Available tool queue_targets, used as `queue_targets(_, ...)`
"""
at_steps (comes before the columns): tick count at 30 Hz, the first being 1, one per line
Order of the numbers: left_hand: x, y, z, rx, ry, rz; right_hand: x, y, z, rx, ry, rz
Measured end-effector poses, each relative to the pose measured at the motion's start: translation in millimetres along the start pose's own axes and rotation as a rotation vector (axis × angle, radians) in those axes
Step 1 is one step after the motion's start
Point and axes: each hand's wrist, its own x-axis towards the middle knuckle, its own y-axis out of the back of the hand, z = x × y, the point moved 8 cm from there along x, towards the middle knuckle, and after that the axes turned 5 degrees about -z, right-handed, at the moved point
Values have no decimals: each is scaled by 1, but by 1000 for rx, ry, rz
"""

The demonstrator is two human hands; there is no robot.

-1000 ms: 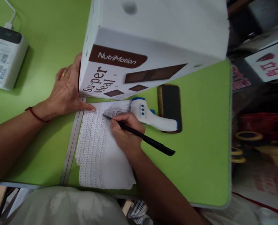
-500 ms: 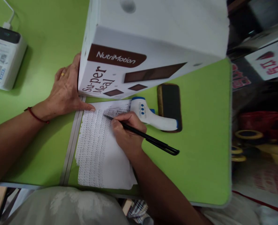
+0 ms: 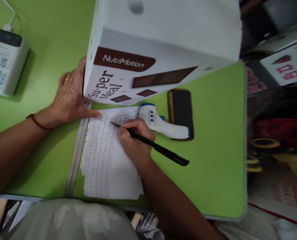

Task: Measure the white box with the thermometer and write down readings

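Observation:
A black pen [image 3: 158, 146] is pinched in my right hand [image 3: 137, 140], its tip on a sheet of paper [image 3: 124, 166] filled with rows of small handwriting. My left hand [image 3: 69, 96] lies with fingers spread against the lower left side of a white box [image 3: 143, 43] printed "NutriMotion Super Meal". The left thumb reaches out onto the paper's upper left edge. Just beyond my right hand, a white and blue infrared thermometer [image 3: 160, 123] lies with its handle over a dark phone-like slab [image 3: 182, 113] with a brown edge.
A white power bank [image 3: 8, 63] with a cable plugged in stands at the left of the green table [image 3: 218, 160]. A metal seam [image 3: 75, 160] runs across the tabletop beside the paper. Past the right edge are a red bag [image 3: 283, 131] and yellow-rimmed items.
The pen's rear end has shifted slightly left with my right hand, while its tip stays at nearly the same spot. My left hand and the box keep their places.

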Motion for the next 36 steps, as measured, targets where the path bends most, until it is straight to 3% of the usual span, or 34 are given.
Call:
queue_targets(9,3,-3,-4,-31,24,-41,-2,0,-1,32,41,36)
queue_targets(16,0,1,1,2,67,-18,0,2,2,39,-11,13)
queue_targets(36,1,0,-1,1,31,-14,-1,-4,0,15,36,-19)
